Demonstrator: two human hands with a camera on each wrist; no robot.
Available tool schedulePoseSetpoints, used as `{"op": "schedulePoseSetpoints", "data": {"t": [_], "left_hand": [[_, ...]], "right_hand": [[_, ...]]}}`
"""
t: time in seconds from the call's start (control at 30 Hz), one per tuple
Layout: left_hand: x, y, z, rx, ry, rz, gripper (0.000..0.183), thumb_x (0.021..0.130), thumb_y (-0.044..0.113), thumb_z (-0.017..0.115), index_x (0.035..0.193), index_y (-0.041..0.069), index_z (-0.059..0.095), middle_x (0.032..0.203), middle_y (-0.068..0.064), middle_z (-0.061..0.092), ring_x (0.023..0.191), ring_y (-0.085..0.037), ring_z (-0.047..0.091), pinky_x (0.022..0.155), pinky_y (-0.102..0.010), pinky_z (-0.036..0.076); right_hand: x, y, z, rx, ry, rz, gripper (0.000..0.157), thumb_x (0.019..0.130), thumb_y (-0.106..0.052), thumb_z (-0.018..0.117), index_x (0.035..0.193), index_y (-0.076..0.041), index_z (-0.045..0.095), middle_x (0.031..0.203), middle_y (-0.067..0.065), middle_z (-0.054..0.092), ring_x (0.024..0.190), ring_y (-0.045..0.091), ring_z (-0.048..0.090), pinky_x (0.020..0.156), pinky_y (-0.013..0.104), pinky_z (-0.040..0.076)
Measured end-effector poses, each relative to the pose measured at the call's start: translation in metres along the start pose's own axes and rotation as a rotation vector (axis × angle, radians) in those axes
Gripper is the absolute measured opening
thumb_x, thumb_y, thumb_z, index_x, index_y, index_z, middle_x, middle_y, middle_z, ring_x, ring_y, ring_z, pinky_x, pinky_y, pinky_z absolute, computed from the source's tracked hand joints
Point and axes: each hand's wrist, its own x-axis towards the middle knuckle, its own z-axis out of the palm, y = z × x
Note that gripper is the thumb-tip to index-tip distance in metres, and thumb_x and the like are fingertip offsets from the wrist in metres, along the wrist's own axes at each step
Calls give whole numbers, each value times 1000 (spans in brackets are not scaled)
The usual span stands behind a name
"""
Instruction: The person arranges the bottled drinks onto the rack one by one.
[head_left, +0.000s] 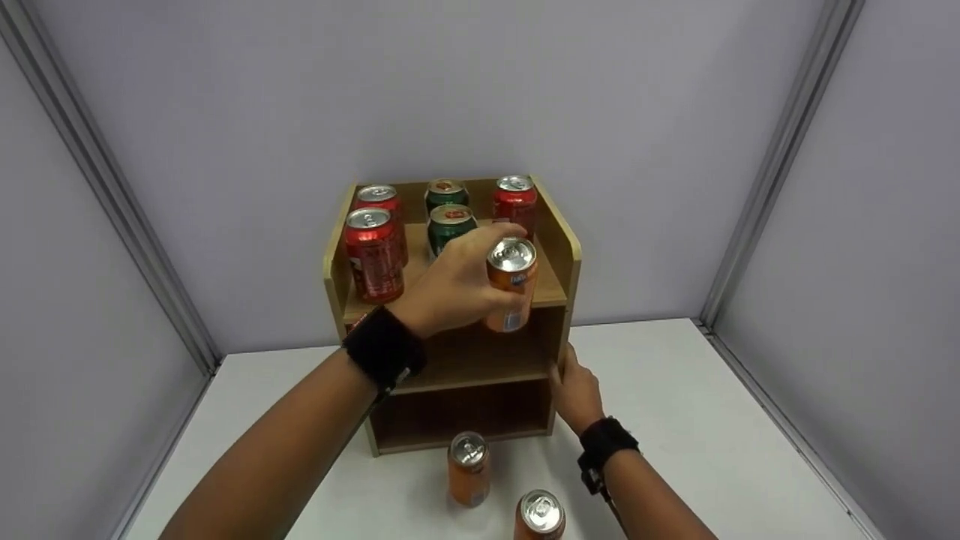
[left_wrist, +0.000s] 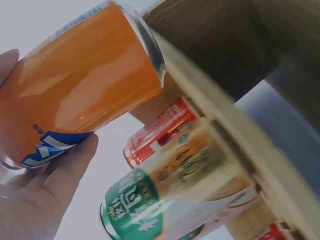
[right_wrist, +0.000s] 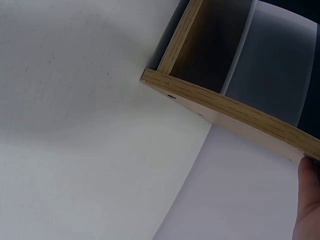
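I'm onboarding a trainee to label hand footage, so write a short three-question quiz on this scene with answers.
1. Multiple choice: what does the left hand hold?
A) a red can
B) an orange can
C) a green can

2. True or false: the right hand holds a red can.

3. Count: how many orange cans stand on the white table, in front of the wooden shelf?

Key:
1. B.
2. False; it grips the side of the wooden shelf.
3. Two; the nearer one is cut off by the bottom edge of the head view.
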Motion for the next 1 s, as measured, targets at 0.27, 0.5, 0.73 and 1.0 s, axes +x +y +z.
{"op": "schedulePoseSetpoints", "data": {"t": [0.27,0.5,0.73,1.0], "left_hand": [[32,-2,-6,-15,-17,-75,70,78,7,80,139,8,46,128,-7,53,113,-16,54,88,-25,49],[59,-9,4,-10,-45,-142,75,81,10,78,145,9,39,130,-9,51,111,-15,54,89,-28,49],[64,-15,20,-8,-70,-214,75,83,10,77,147,11,38,137,-10,46,118,-18,50,94,-31,47],[73,-15,22,-8,-67,-232,75,84,10,75,148,13,36,141,-11,42,121,-20,47,96,-33,46]], "right_hand": [[-2,-6,3,-20,4,-16,38,99,-18,53,134,-3,47,84,19,68,66,28,61,62,49,49],[-3,-5,-1,17,-10,-32,39,102,-19,50,138,-4,45,84,14,68,63,21,57,60,42,48],[-13,1,-4,10,-39,-8,33,102,-18,51,132,-5,48,77,8,65,59,18,52,57,39,46],[-11,0,-11,-19,-13,-17,32,102,-19,50,130,-5,49,81,12,67,62,20,55,59,42,48]]}}
